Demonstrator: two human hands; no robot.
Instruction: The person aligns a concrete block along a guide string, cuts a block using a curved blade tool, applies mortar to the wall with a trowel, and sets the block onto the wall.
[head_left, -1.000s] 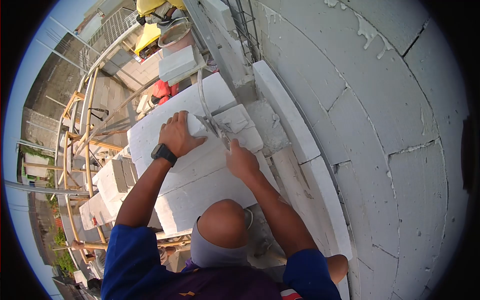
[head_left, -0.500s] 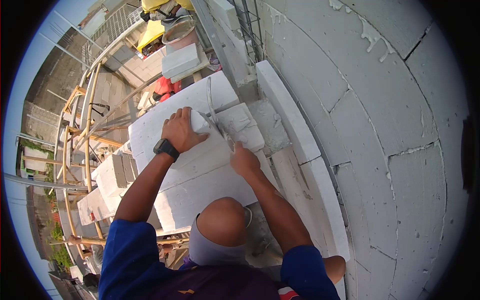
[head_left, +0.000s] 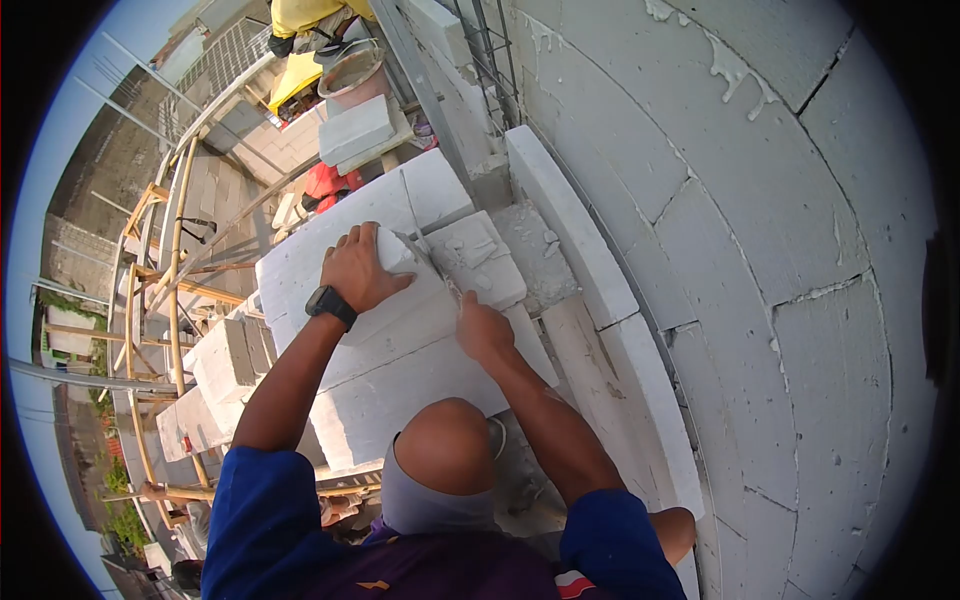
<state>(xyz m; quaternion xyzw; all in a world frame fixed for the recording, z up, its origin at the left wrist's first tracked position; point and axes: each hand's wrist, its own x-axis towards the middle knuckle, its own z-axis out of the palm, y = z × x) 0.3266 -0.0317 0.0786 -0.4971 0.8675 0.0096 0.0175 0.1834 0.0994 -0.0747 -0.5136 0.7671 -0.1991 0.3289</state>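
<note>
My left hand (head_left: 362, 268), with a black watch on the wrist, lies on top of a white lightweight concrete block (head_left: 405, 300). Its fingers are stretched towards the far side and the thumb points right. My right hand (head_left: 483, 325) is closed round the handle of a hand saw (head_left: 432, 258), whose thin blade is seen edge-on; its teeth cannot be made out. The blade runs away from me between the block and a rough, chipped piece (head_left: 480, 255) on the right. Underneath lie larger white blocks (head_left: 370, 395). My bent knee is close to their near edge.
A grey block wall (head_left: 720, 250) rises on the right, with a row of upright white blocks (head_left: 570, 225) along its foot. Bamboo scaffolding (head_left: 180, 250) stands at left. Farther off are a bucket (head_left: 355, 80), a grey block (head_left: 357, 130) and a person in yellow (head_left: 305, 15).
My right hand has shifted slightly left and the saw's angle has changed, with less of its blade face showing. My left hand stays on the block.
</note>
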